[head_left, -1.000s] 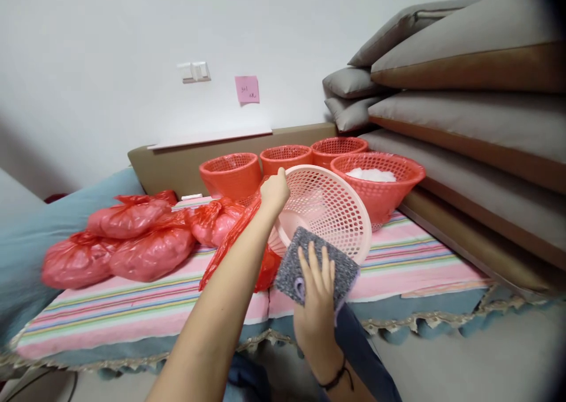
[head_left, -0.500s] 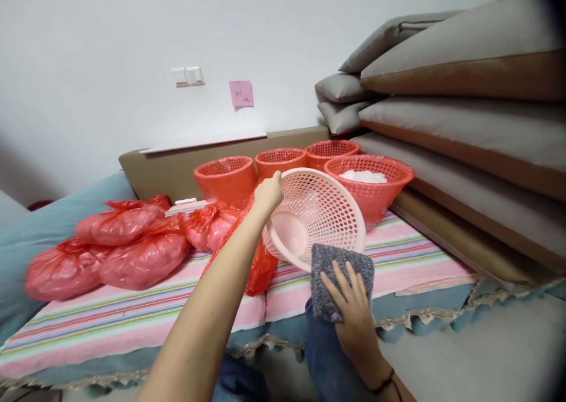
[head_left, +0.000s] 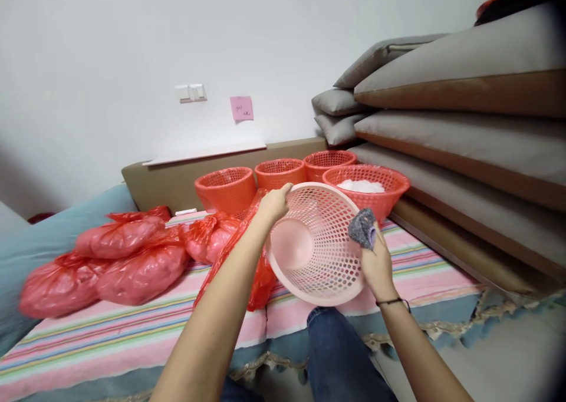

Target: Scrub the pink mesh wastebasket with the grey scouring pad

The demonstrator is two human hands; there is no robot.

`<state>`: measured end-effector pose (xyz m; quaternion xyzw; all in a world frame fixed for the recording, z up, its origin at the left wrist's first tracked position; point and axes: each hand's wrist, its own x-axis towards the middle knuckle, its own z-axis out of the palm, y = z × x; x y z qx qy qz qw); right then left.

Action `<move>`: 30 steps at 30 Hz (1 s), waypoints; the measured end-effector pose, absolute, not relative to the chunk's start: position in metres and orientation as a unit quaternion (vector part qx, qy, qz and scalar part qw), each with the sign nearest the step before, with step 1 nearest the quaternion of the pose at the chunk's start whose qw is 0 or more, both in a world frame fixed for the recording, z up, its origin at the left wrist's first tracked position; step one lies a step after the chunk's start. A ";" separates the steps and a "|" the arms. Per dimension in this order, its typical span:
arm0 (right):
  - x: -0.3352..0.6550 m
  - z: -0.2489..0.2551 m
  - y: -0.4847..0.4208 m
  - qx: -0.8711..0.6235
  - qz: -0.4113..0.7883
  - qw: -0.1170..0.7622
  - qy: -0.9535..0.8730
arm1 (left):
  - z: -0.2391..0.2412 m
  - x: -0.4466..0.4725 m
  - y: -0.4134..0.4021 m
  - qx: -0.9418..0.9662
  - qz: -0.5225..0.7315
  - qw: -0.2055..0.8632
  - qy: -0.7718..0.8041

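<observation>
A pale pink perforated basket (head_left: 309,249) is tilted with its opening toward me, above the striped bed cover. My left hand (head_left: 275,203) grips its top-left rim, fingers closed. My right hand (head_left: 375,262) is closed on a grey cloth (head_left: 361,227) and presses it against the basket's right rim. A red plastic bag (head_left: 256,266) hangs just behind the basket.
Several red-orange baskets (head_left: 227,187) stand at the back; one (head_left: 366,185) holds something white. Filled red bags (head_left: 132,254) lie left on the striped cover (head_left: 132,325). Grey-brown cushions (head_left: 464,131) are stacked at right. My knee in jeans (head_left: 340,355) is below.
My right hand rose from my knee with the grey cloth, now bunched, to the basket's right rim. The basket has tipped further toward me.
</observation>
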<state>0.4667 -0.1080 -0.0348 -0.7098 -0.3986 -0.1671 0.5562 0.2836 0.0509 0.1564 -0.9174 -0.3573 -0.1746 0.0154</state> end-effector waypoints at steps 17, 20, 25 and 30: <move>0.451 0.046 -0.085 -0.744 -0.246 0.402 -0.474 | 0.156 0.300 0.034 -0.940 -0.162 0.051 -0.296; 0.462 0.010 -0.111 -0.772 -0.230 0.407 -0.430 | 0.158 0.299 0.038 -0.940 -0.156 0.041 -0.301; 0.475 -0.005 -0.124 -0.765 -0.212 0.430 -0.430 | 0.159 0.305 0.036 -0.943 -0.168 0.036 -0.286; 0.471 0.049 -0.096 -0.749 -0.264 0.343 -0.501 | 0.157 0.315 0.029 -0.953 -0.158 0.041 -0.256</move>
